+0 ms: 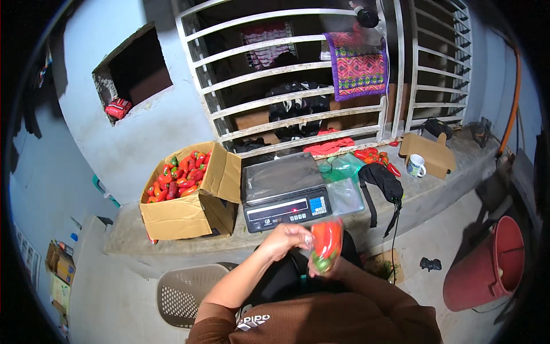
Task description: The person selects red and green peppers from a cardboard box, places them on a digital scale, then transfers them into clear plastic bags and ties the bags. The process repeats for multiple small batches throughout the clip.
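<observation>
In front of my body I hold a clear plastic bag of peppers (327, 238), mostly red with green at the lower end. My left hand (285, 239) pinches the bag's left edge between closed fingertips. Wrapped round the bag's lower part from behind, my right hand (332, 269) is partly hidden by it. Just beyond my hands, a digital scale (286, 215) rests on the concrete ledge with a bare platform. To its left, an open cardboard box (175, 221) holds many red peppers (179, 175). Clear plastic bags (345, 196) lie at the scale's right.
More red peppers (375, 156) lie on the ledge beside a green bag (342, 167) and a black strapped pouch (382, 182). A mug (416, 165) stands by a cardboard piece (438, 157). On the floor are a laundry-type basket (183, 286) and a red bucket (472, 275).
</observation>
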Demonstrator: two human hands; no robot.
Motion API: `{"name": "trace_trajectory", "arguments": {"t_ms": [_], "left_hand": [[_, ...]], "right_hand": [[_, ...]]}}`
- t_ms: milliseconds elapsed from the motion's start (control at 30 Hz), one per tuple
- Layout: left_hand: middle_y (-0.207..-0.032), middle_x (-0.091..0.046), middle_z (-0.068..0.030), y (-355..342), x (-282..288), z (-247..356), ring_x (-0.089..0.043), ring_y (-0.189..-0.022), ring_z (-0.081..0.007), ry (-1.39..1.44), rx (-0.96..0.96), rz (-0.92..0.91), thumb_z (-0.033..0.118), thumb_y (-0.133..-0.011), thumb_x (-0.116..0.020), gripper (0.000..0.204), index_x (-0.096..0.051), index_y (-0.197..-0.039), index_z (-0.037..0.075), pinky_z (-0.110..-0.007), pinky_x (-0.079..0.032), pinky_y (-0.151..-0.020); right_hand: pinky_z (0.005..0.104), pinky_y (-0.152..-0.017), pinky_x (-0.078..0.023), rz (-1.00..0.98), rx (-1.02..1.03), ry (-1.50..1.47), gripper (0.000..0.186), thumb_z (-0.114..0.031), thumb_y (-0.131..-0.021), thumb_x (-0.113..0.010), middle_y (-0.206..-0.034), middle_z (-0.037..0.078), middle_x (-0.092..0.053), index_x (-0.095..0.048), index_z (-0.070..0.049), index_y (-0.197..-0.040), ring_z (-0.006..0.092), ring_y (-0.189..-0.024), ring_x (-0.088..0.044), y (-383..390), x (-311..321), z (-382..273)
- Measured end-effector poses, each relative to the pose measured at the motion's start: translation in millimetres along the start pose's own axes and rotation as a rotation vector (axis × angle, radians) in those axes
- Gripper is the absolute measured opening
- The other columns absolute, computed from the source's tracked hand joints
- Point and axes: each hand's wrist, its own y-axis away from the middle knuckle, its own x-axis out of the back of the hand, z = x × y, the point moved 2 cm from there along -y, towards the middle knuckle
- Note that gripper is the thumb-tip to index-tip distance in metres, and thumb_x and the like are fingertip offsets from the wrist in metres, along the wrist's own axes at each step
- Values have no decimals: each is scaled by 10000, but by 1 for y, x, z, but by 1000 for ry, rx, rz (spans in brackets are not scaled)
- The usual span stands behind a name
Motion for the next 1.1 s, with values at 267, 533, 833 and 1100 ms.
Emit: {"name": "trace_trajectory", "arguments": {"t_ms": [267,533,833,1100], "left_hand": [[-699,-612,-29,-18,48,-50,-551,-631,-92,-698,-19,373,105,-809,-593,105,-649,-835,19,-247,-445,-589],[-822,-604,-74,-29,30,-21,-608,-712,-161,694,-141,146,97,-846,-531,130,-542,-943,12,-275,-522,-672],[-717,-631,-36,19,42,-62,-591,-656,-143,-596,-122,206,112,-817,-557,120,-657,-793,50,-287,-461,-641],[-605,-570,-67,-74,57,-33,-526,-503,-140,-39,-39,662,84,-796,-486,141,-588,-716,31,-270,-400,-430]], "right_hand": [[336,-562,-439,182,-107,662,149,-184,-843,-494,-687,95,-587,-585,-74,-798,231,-617,-578,-65,87,31],[214,-490,-384,314,-55,-433,189,-226,-905,-455,-630,-2,-458,-509,-46,-928,80,-513,-434,-45,-7,-2],[206,-483,-360,-166,-337,-156,173,-209,-845,-475,-576,-33,-478,-579,-73,-825,75,-509,-454,-50,59,48],[284,-432,-459,521,-334,616,152,-122,-839,-455,-645,85,-592,-564,-18,-836,148,-442,-551,-116,60,-3]]}}
